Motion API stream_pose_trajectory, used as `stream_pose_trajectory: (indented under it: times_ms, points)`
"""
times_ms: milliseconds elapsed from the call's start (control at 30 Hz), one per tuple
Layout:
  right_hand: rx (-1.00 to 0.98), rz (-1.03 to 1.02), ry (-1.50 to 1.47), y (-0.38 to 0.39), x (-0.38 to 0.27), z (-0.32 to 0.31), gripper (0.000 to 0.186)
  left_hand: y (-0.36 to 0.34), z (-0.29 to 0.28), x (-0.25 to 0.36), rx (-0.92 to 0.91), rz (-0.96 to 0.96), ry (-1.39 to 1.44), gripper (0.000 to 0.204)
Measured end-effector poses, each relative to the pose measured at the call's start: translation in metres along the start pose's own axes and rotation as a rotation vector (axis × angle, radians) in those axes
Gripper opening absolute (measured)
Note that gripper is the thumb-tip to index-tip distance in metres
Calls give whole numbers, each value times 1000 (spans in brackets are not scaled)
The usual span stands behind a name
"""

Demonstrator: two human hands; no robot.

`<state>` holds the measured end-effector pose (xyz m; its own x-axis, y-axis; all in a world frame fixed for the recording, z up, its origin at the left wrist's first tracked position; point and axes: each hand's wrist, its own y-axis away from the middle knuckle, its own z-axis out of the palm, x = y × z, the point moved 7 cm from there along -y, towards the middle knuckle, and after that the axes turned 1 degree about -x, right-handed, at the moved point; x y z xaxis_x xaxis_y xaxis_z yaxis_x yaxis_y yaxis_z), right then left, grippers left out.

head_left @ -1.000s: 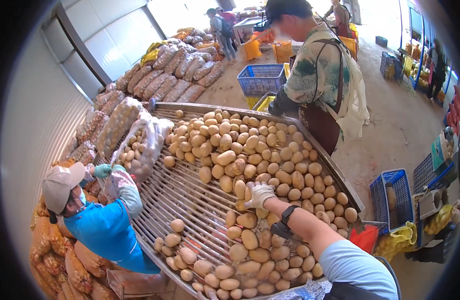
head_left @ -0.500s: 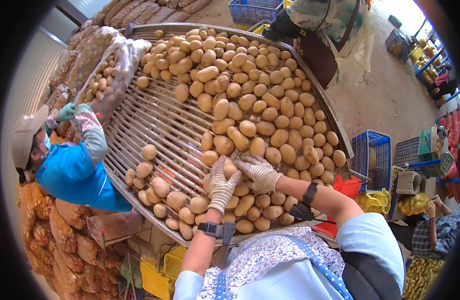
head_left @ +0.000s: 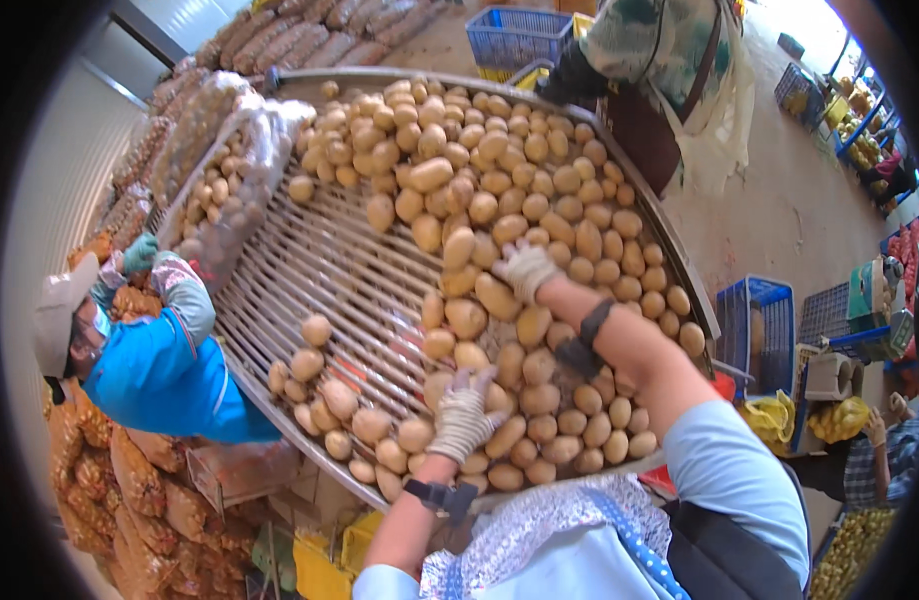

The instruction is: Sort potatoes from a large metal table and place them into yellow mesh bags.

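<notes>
The potatoes (head_left: 430, 174) lie on a slatted rack (head_left: 309, 252), thickest at far and right, where its raised rim (head_left: 399, 73) likely stops them rolling off. The left hand (head_left: 462, 415), fingers spread, rests on near ones; the right hand (head_left: 527, 270) reaches farther, fingertips hidden, so I cannot tell if it pinches any. A bag (head_left: 247, 200) leans at left, the rack perhaps bearing its weight. The far person (head_left: 644, 60) is cut off above.

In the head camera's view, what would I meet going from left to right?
The co-worker's pale cap, the co-worker's blue top, the camera wearer's left hand, their right hand, the blue crate on the right.
</notes>
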<state>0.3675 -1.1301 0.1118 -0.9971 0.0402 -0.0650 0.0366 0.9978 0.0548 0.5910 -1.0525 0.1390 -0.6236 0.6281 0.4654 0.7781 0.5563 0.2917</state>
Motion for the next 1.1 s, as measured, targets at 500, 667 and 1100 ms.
stream_pose_trajectory:
  times_ms: [500, 667, 1100]
  points:
    - [181, -167, -630, 81, -122, -53, 53, 52, 44, -34, 236, -205, 2517, 75]
    - [12, 375, -244, 42, -29, -5, 67, 80, 18, 2, -233, 492, 2504, 85]
    - [-92, 185, -270, 49, -28, -44, 85, 119, -30, -50, 525, 202, 2293, 63]
